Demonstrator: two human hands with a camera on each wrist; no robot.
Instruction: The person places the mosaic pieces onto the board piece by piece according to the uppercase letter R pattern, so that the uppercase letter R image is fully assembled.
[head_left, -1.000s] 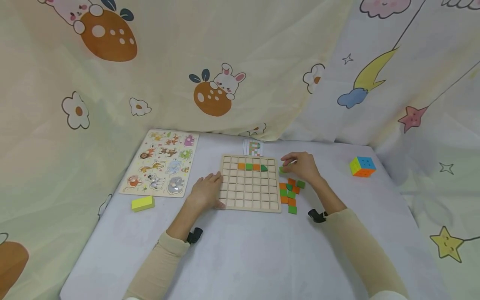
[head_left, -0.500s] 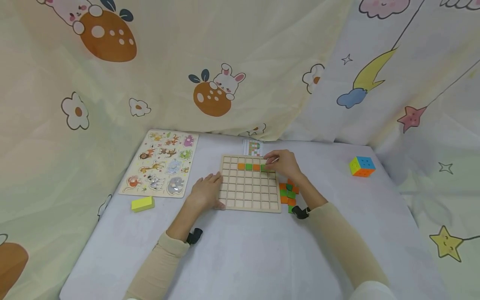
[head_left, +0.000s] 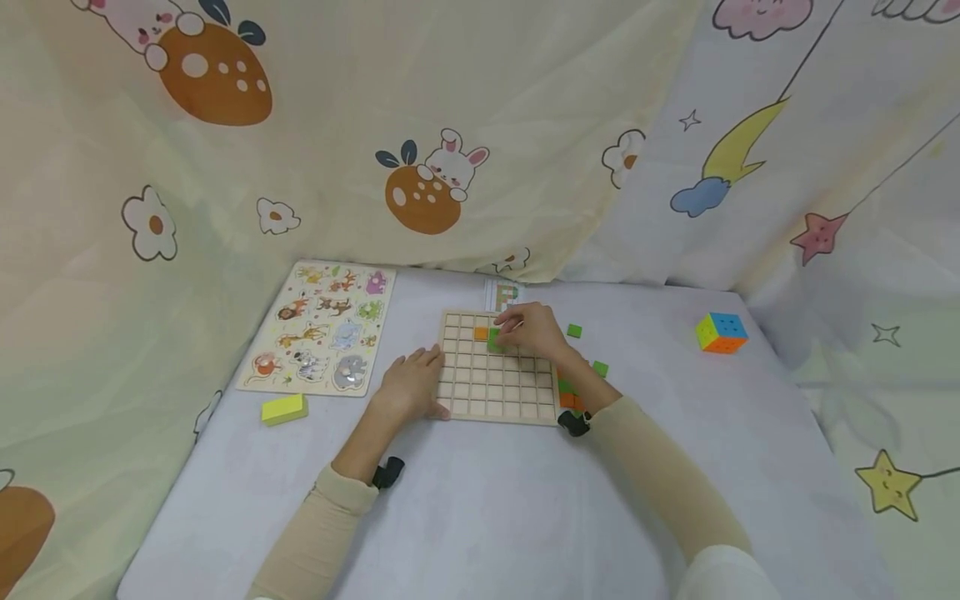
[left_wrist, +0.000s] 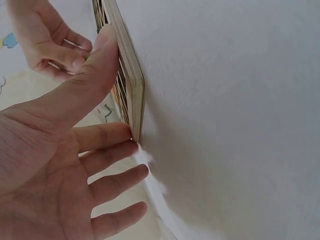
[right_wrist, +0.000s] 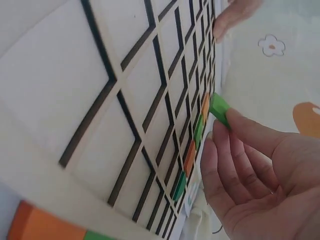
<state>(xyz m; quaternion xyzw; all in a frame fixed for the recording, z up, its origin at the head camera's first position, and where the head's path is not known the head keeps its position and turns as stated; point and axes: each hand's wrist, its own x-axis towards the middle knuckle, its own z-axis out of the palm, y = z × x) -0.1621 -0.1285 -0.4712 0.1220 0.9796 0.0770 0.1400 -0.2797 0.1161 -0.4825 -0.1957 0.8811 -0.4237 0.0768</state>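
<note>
A wooden grid board (head_left: 495, 387) lies flat on the table. My left hand (head_left: 411, 385) rests at its left side; in the left wrist view the thumb (left_wrist: 92, 75) lies along the board's edge and the index fingertip touches the corner, fingers fairly straight. Between thumb and fingertips my right hand (head_left: 534, 332) pinches a green square tile (right_wrist: 218, 107) above the board's upper rows. Below that tile, the right wrist view shows a row with an orange tile (right_wrist: 205, 107), a green tile (right_wrist: 198, 131), another orange tile (right_wrist: 189, 159) and a dark green rounded piece (right_wrist: 179, 187).
Loose orange and green tiles (head_left: 570, 400) lie right of the board, partly behind the right forearm. One green tile (head_left: 574, 331) sits apart. A pattern card (head_left: 504, 294) is behind the board. Around stand an animal puzzle (head_left: 315, 325), a yellow block (head_left: 284, 409) and a puzzle cube (head_left: 722, 332).
My right hand has moved left from beside the board's right edge to above its upper rows, carrying the green tile. The left hand has stayed at the board's left edge.
</note>
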